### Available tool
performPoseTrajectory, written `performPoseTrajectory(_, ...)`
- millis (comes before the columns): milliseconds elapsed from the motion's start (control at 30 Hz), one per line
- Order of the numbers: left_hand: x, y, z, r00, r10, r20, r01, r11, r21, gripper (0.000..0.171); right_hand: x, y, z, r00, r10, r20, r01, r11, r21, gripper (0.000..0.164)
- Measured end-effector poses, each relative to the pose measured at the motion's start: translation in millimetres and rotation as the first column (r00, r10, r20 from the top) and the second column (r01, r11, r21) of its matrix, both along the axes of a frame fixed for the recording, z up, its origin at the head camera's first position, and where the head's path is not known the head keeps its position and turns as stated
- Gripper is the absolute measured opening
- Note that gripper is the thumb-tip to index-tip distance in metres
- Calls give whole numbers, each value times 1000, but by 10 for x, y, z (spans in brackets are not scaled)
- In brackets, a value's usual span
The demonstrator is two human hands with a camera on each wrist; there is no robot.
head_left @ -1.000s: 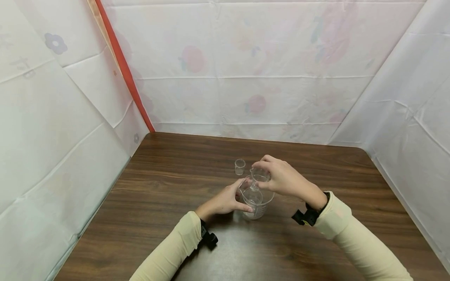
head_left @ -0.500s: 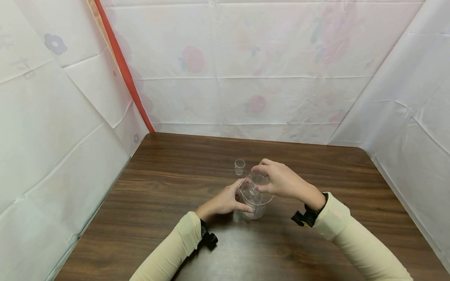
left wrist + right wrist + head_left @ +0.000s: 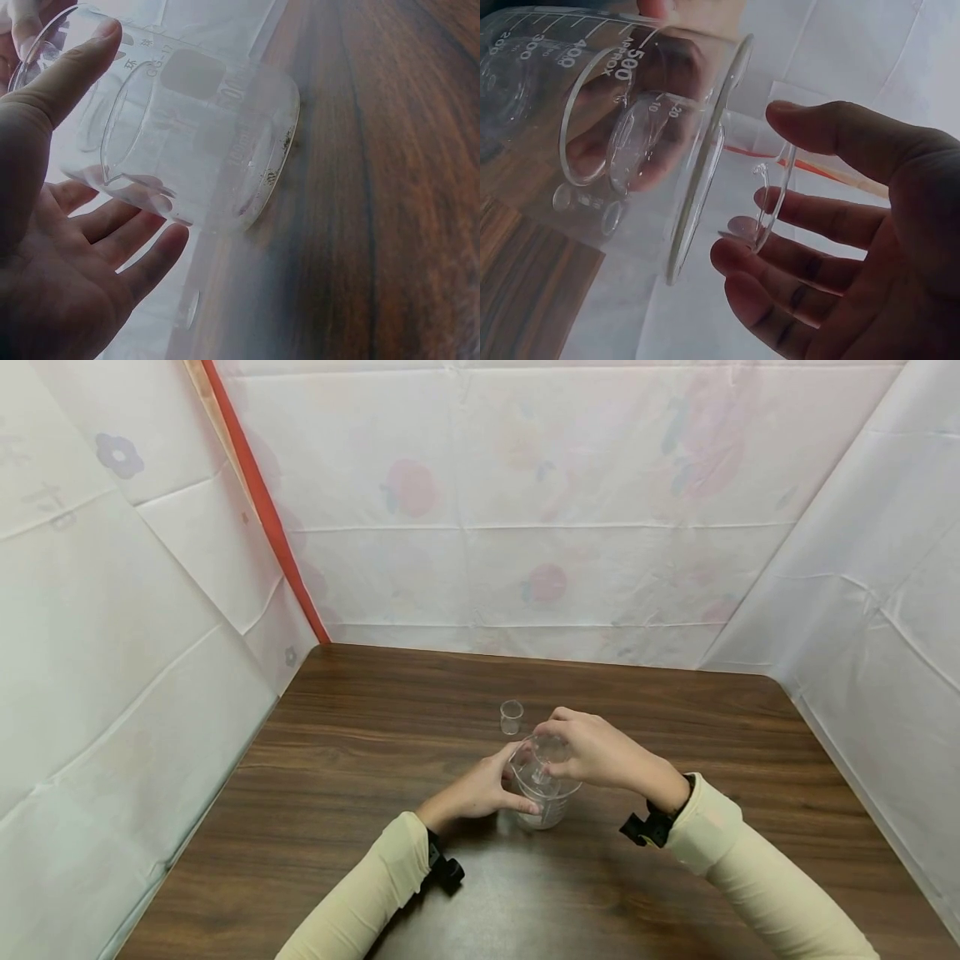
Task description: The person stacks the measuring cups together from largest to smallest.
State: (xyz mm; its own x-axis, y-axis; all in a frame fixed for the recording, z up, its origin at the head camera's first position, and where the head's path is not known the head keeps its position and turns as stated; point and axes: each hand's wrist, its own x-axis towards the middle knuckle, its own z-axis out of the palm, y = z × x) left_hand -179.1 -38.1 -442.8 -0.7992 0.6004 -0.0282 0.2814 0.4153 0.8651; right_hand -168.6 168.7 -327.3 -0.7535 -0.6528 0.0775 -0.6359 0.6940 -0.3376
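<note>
A large clear glass beaker point(image 3: 553, 814) with white volume marks stands on the table. My left hand point(image 3: 480, 789) holds it from the side, thumb in front and fingers around the back. Inside it is a smaller beaker, whose spouted rim point(image 3: 124, 127) shows through the glass in the left wrist view. My right hand point(image 3: 600, 750) pinches another glass beaker point(image 3: 772, 199) near its rim, between thumb and fingertips. This one points bottom first into the large beaker's mouth, its lower part seen through the wall.
A tiny glass beaker point(image 3: 512, 718) stands on the brown wooden table point(image 3: 375, 735) just behind the large one. White patterned sheets point(image 3: 465, 568) hang behind the table and along its sides. A red strip point(image 3: 262, 502) runs down the back left corner.
My right hand has lowered slightly, and the beaker it pinches has sunk further into the large beaker. My left hand and the tiny beaker have stayed in place.
</note>
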Motion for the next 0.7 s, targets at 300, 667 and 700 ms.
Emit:
performPoseTrajectory(300, -9, -2, -1, 1000, 2, 8, -1, 1000, -13, 100, -27, -35, -93, 999, 53, -11, -52, 997, 51, 44)
performPoseTrajectory(667, -4, -6, -12, 1000, -3, -9, 3, 1000, -18, 97, -42, -78, -210, 996, 86, 24, -88, 992, 92, 45)
performPoseTrajectory(700, -4, -5, -13, 1000, -2, -9, 2, 1000, -18, 97, -40, -84, -216, 996, 89, 20, -90, 991, 99, 45)
